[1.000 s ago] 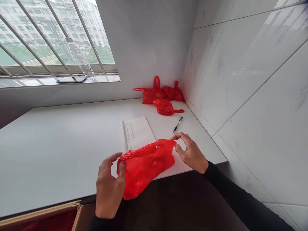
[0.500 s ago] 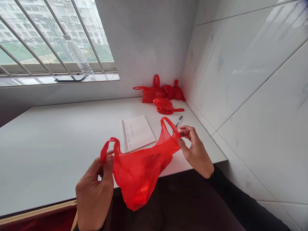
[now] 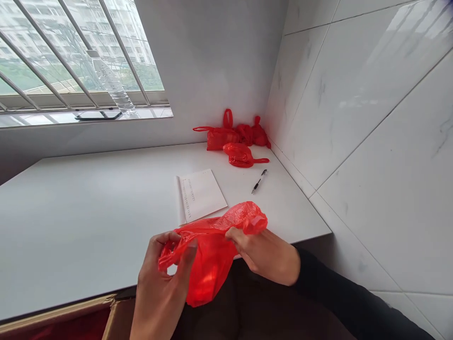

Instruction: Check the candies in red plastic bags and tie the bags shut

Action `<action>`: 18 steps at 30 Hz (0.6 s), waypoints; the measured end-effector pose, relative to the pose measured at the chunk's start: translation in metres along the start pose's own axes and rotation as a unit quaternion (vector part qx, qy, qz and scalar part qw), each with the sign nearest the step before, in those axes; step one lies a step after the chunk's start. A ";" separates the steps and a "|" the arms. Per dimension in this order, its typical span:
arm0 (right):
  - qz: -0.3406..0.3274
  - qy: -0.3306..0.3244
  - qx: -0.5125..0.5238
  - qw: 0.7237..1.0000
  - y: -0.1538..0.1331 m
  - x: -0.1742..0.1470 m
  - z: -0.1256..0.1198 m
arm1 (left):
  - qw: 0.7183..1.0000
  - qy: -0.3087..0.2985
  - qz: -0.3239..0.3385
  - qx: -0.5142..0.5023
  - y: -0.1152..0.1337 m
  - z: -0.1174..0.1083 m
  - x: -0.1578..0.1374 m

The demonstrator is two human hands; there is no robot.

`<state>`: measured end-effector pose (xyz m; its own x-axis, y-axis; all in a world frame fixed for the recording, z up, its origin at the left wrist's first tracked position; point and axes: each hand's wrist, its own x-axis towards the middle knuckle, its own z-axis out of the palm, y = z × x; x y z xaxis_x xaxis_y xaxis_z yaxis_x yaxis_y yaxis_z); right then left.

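Observation:
Between my hands, in front of the table's near edge, hangs a red plastic bag (image 3: pixel 212 269) with something in its bottom that I cannot make out. My left hand (image 3: pixel 164 278) pinches the gathered left side of the bag between thumb and fingers. On the other side my right hand (image 3: pixel 265 252) is closed on the bag's upper edge, and its loose handle flops over the knuckles. An open notebook (image 3: pixel 203 196) with written or printed lines lies just beyond the bag. A black-and-clear pen (image 3: pixel 259 182) rests to the notebook's right.
Several filled red bags (image 3: pixel 222 139) stand in the far corner of the white table (image 3: pixel 106 212). A clear bottle (image 3: pixel 113 85) and a dark flat object (image 3: pixel 99 114) are on the windowsill. Tiled wall (image 3: pixel 371 118) bounds the right; a cardboard box (image 3: pixel 118 318) sits lower left.
Both hands have come closer together, and the bag's spread top is now bunched. My right hand has moved left and down, turning over, and the pen shows fully.

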<state>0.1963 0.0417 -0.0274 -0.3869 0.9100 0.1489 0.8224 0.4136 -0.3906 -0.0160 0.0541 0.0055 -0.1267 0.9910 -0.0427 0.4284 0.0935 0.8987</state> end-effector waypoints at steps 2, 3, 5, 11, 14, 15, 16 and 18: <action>0.013 -0.004 -0.002 1.000 -0.004 -0.002 0.002 | 0.999 -0.013 0.014 -0.037 -0.007 0.001 0.002; 0.017 0.013 -0.006 1.000 -0.006 -0.002 0.003 | 0.998 -0.025 0.021 -0.056 -0.010 0.002 0.002; 0.021 0.054 -0.021 0.998 -0.008 0.002 0.004 | 0.995 -0.047 0.033 -0.086 -0.017 0.002 0.004; -0.037 0.039 -0.094 0.994 -0.013 0.009 0.004 | 0.986 -0.039 0.042 -0.159 -0.022 0.002 0.007; -0.047 -0.002 -0.085 0.995 -0.016 0.007 0.004 | 0.964 -0.049 0.046 -0.258 -0.016 0.004 0.009; -0.037 -0.022 -0.077 0.996 -0.017 0.007 0.006 | 0.955 -0.064 0.047 -0.287 -0.013 0.006 0.010; -0.019 -0.036 -0.064 0.997 -0.017 0.007 0.008 | 0.947 -0.085 0.043 -0.306 -0.011 0.008 0.010; 0.025 -0.049 -0.030 0.998 -0.016 0.007 0.013 | 0.943 -0.129 0.032 -0.306 -0.006 0.013 0.010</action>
<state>0.1751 0.0407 -0.0323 -0.3806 0.9239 0.0396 0.8642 0.3706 -0.3402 -0.0086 0.0641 -0.0062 0.1369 0.9905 -0.0125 -0.1794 0.0372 0.9831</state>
